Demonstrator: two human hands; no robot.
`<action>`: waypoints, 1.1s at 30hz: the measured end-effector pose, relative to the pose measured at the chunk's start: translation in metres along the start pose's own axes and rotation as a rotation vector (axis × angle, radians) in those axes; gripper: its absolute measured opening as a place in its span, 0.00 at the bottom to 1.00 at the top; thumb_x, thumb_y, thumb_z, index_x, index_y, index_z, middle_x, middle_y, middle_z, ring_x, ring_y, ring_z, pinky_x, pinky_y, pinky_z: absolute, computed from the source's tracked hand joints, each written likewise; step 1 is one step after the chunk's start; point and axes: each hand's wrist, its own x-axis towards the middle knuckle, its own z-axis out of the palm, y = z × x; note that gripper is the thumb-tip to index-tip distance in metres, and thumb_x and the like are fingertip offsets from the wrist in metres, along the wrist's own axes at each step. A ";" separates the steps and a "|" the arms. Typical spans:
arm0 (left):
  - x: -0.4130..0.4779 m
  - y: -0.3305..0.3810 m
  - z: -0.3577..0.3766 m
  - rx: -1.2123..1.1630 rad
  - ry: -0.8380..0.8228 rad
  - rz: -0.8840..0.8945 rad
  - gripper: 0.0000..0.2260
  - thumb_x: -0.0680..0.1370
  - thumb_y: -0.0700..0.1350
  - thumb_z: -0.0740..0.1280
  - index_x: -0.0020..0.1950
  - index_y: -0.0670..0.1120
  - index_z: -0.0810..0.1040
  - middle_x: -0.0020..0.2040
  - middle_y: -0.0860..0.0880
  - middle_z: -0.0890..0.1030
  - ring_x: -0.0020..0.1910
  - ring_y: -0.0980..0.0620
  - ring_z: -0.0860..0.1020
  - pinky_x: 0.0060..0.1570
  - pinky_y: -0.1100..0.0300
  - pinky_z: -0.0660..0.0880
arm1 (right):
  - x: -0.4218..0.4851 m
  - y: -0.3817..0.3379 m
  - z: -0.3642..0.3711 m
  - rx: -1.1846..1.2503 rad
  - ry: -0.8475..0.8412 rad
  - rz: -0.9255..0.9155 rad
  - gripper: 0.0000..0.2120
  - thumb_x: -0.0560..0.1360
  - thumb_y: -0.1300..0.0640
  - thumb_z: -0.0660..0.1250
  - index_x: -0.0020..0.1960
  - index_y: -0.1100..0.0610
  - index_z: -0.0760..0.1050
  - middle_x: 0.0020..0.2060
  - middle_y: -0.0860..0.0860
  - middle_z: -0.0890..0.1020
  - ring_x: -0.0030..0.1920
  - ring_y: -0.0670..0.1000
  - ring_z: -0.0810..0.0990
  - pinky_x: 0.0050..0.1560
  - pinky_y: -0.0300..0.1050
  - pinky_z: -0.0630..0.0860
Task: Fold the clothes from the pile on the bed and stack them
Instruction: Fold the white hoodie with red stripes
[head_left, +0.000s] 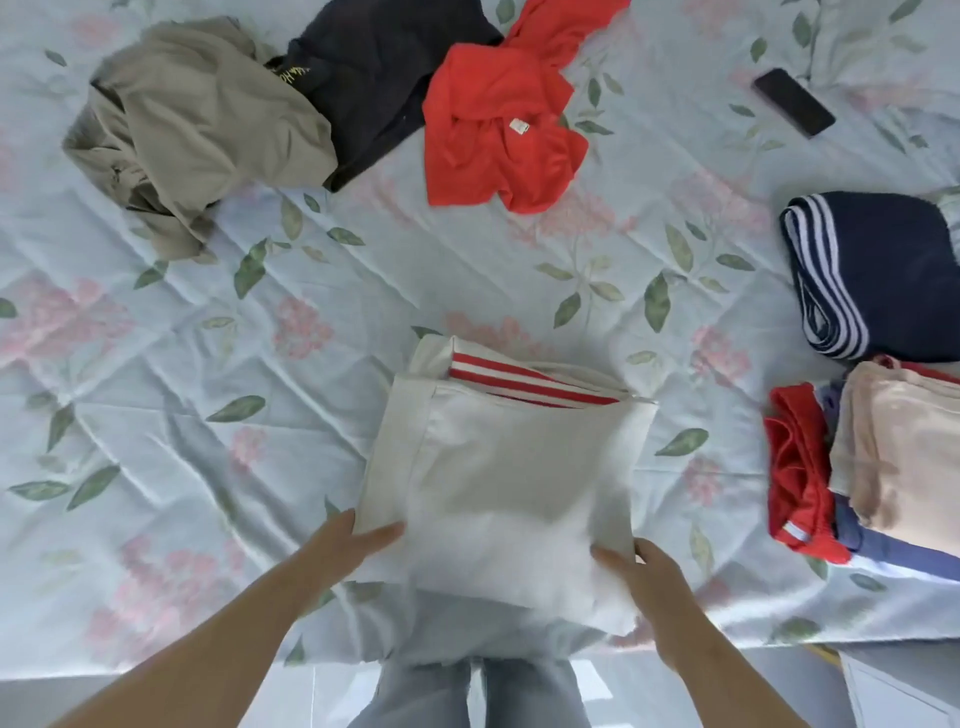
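The white folded garment (498, 467) sits in the lower middle of the frame, flat on the bed (260, 364) and close to its near edge, with a red-and-white striped layer peeking out along the far side of the fold. I've got both hands on its near corners. The left hand (363, 540) pinches the near-left corner: the thumb lies across the top of the cloth, and the other fingers are tucked under, so I can't tell how they sit. The right hand (649, 577) pinches the near-right corner the same way, thumb on top and fingers curled round the edge. It's a bit blurry there, so that's all I can make out.

At the right edge of the frame there's a stack with a beige piece (904, 447) on top, a red piece (795, 467) sticking out on its left and something blue (883, 540) underneath. Just above that is a folded navy garment (872, 275) with white stripes.

The unfolded pile is along the top. A khaki garment (197, 119) is at upper left, touching a black garment (384, 78), and a crumpled red garment (498, 130) overlaps the black one's right side. A dark phone (792, 101) lies by itself at upper right.

My legs in grey trousers (467, 691) show at the bottom centre, right up against the bed.
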 end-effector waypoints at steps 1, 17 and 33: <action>0.004 0.003 0.004 0.030 0.045 0.043 0.22 0.73 0.51 0.72 0.63 0.46 0.73 0.51 0.51 0.80 0.49 0.51 0.78 0.43 0.61 0.74 | 0.005 -0.003 -0.001 0.050 -0.010 -0.011 0.15 0.70 0.55 0.74 0.55 0.56 0.75 0.45 0.53 0.80 0.47 0.56 0.79 0.55 0.63 0.76; 0.053 0.102 0.021 0.024 0.551 0.423 0.13 0.76 0.58 0.63 0.45 0.49 0.77 0.35 0.51 0.79 0.35 0.49 0.77 0.32 0.57 0.75 | 0.063 -0.090 -0.006 0.219 0.255 -0.523 0.08 0.78 0.50 0.62 0.44 0.51 0.75 0.37 0.46 0.78 0.40 0.49 0.78 0.39 0.41 0.74; 0.086 0.079 0.030 -0.254 0.037 0.173 0.23 0.66 0.56 0.75 0.56 0.48 0.79 0.50 0.49 0.84 0.49 0.48 0.82 0.52 0.52 0.77 | 0.078 -0.048 0.017 0.144 0.083 -0.255 0.09 0.77 0.51 0.65 0.55 0.52 0.75 0.47 0.48 0.82 0.46 0.46 0.81 0.42 0.35 0.74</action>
